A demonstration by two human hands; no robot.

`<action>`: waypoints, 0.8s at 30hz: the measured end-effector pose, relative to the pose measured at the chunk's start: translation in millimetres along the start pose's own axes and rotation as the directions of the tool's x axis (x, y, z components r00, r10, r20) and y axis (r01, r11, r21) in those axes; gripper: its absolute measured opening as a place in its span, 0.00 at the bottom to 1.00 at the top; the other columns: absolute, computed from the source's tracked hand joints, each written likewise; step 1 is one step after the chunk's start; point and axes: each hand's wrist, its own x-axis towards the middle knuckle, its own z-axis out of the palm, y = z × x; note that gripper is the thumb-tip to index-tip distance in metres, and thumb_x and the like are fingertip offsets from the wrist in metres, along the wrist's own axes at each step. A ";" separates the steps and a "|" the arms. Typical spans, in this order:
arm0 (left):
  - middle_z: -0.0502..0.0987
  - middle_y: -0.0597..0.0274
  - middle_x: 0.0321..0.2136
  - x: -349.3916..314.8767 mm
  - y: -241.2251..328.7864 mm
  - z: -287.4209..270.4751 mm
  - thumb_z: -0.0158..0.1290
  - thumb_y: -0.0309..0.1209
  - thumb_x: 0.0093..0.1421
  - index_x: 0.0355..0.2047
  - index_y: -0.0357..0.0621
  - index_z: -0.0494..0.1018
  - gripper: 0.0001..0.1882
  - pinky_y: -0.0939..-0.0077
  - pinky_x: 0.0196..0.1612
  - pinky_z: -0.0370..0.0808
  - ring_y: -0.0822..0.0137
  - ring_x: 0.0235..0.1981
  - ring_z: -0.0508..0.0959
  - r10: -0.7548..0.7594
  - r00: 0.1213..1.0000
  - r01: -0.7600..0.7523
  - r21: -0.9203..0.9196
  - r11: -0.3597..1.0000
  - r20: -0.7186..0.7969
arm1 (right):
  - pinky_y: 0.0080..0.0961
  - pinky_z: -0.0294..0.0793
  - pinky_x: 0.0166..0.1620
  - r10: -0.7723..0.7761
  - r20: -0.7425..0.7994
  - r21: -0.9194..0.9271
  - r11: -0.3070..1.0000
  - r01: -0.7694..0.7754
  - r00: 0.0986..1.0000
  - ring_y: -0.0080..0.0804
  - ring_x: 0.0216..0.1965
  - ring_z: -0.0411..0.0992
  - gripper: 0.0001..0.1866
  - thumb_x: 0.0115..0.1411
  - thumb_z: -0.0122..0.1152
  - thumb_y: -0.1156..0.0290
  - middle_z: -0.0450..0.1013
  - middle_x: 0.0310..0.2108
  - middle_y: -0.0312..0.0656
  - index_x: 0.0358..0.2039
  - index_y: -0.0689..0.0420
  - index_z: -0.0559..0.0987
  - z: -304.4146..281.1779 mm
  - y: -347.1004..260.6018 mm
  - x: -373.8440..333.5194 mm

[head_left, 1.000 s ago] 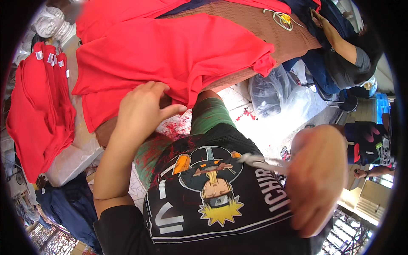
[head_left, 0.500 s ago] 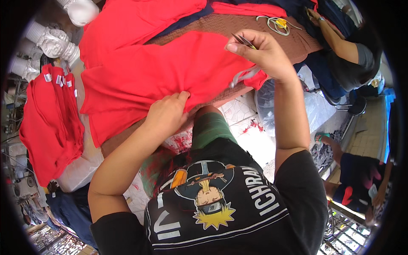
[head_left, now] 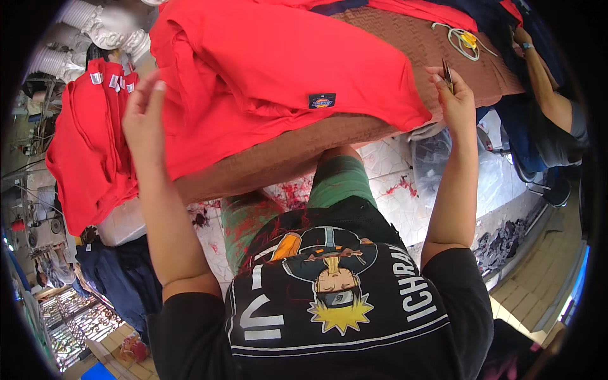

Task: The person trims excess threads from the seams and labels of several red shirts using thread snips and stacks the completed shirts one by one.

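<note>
Spread over the brown-covered table point(head_left: 253, 152) lies a red garment point(head_left: 304, 57), a small dark label patch point(head_left: 322, 101) showing near its front edge. My left hand point(head_left: 144, 117) is raised at the garment's left side, thumb and fingers apart, somewhat blurred; nothing shows in it. Beyond the garment's right end, my right hand point(head_left: 455, 98) is closed around small dark thread snips point(head_left: 447, 75), their points upward. The tips of the right fingers are close to the table cover, beside the garment's corner.
More red garments point(head_left: 92, 145) with white tags hang in a stack at the left. Whitish cord with a yellow piece point(head_left: 467, 41) lies at the table's far right. A co-worker's arm point(head_left: 548, 88) reaches over dark cloth there. Clear plastic bags point(head_left: 443, 164) stand below the table's right edge.
My left hand has let go of the red cloth and moved left. The garment now lies flatter, its label patch in view. My right hand, still holding the snips, has moved right and lower.
</note>
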 end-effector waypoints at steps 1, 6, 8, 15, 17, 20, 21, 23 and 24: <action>0.76 0.64 0.45 -14.8 -7.7 7.3 0.55 0.30 0.61 0.50 0.39 0.73 0.17 0.80 0.52 0.69 0.75 0.46 0.74 -0.047 0.999 0.047 0.000 0.999 0.015 | 0.18 0.66 0.29 -0.049 -0.011 -0.068 0.997 0.048 0.999 0.19 0.23 0.66 0.11 0.61 0.58 0.66 0.73 0.27 0.32 0.40 0.59 0.80 -1.9 3.8 -2.2; 0.78 0.54 0.45 -52.5 -53.6 45.9 0.60 0.34 0.56 0.50 0.33 0.71 0.24 0.73 0.51 0.71 0.68 0.46 0.76 -0.046 0.988 0.032 0.094 0.995 0.149 | 0.26 0.71 0.37 0.185 -0.008 -0.302 0.936 -0.179 0.983 0.29 0.30 0.74 0.23 0.52 0.67 0.55 0.77 0.28 0.44 0.38 0.63 0.80 -3.4 0.6 -14.9; 0.78 0.50 0.44 -53.9 -73.0 69.8 0.62 0.37 0.54 0.50 0.33 0.71 0.27 0.71 0.49 0.72 0.64 0.46 0.77 0.028 0.996 -0.050 0.256 0.965 0.089 | 0.27 0.72 0.39 0.213 0.012 -0.418 0.889 -0.188 0.977 0.31 0.33 0.75 0.25 0.50 0.69 0.53 0.78 0.29 0.47 0.37 0.64 0.80 4.8 -9.2 -27.2; 0.78 0.68 0.30 -8.4 34.9 11.8 0.60 0.37 0.57 0.41 0.40 0.77 0.16 0.75 0.39 0.73 0.75 0.33 0.75 -0.111 0.985 0.073 0.268 0.961 0.132 | 0.20 0.73 0.35 0.285 0.025 0.340 0.899 -0.277 0.958 0.27 0.33 0.76 0.20 0.53 0.67 0.61 0.77 0.32 0.41 0.39 0.64 0.78 -5.4 -47.7 -30.0; 0.76 0.62 0.36 3.1 77.1 -39.1 0.55 0.36 0.60 0.34 0.39 0.74 0.12 0.76 0.48 0.70 0.72 0.40 0.75 0.088 0.996 -0.079 -0.403 0.912 0.003 | 0.23 0.75 0.42 0.175 -0.157 0.700 0.714 -0.015 0.972 0.30 0.35 0.77 0.19 0.54 0.63 0.66 0.77 0.35 0.45 0.42 0.66 0.76 -43.5 -87.7 -33.5; 0.76 0.56 0.39 8.3 131.7 -124.6 0.51 0.40 0.60 0.40 0.37 0.70 0.17 0.74 0.51 0.70 0.66 0.43 0.76 0.319 0.905 -0.095 -0.599 0.795 0.280 | 0.41 0.69 0.57 -0.209 -0.039 0.891 0.436 0.128 0.977 0.49 0.53 0.70 0.28 0.60 0.46 0.63 0.68 0.52 0.58 0.55 0.72 0.66 -72.3 -131.7 -35.8; 0.76 0.54 0.41 21.3 143.6 -134.2 0.51 0.40 0.60 0.42 0.35 0.69 0.19 0.72 0.52 0.70 0.64 0.45 0.76 0.468 0.779 -0.128 -0.626 0.769 0.416 | 0.40 0.70 0.55 -0.172 -0.116 0.854 0.486 0.187 0.978 0.47 0.51 0.71 0.27 0.60 0.46 0.62 0.69 0.50 0.56 0.54 0.70 0.67 -63.8 -143.8 -27.3; 0.75 0.53 0.46 47.0 168.1 -123.8 0.48 0.44 0.62 0.46 0.34 0.68 0.23 0.69 0.55 0.68 0.61 0.49 0.74 0.405 0.867 -0.241 -0.467 0.851 0.289 | 0.36 0.72 0.50 -0.100 -0.272 0.761 0.586 0.278 0.957 0.41 0.46 0.73 0.25 0.59 0.48 0.62 0.72 0.47 0.51 0.53 0.65 0.69 -28.2 -168.3 12.8; 0.74 0.53 0.49 36.6 197.7 -80.7 0.47 0.47 0.63 0.48 0.33 0.68 0.27 0.67 0.57 0.67 0.60 0.52 0.72 0.203 0.968 -0.242 -0.334 0.911 -0.150 | 0.34 0.73 0.48 -0.066 -0.361 0.693 0.649 0.315 0.930 0.39 0.44 0.74 0.24 0.59 0.49 0.61 0.73 0.45 0.49 0.53 0.63 0.71 -16.2 -182.4 34.4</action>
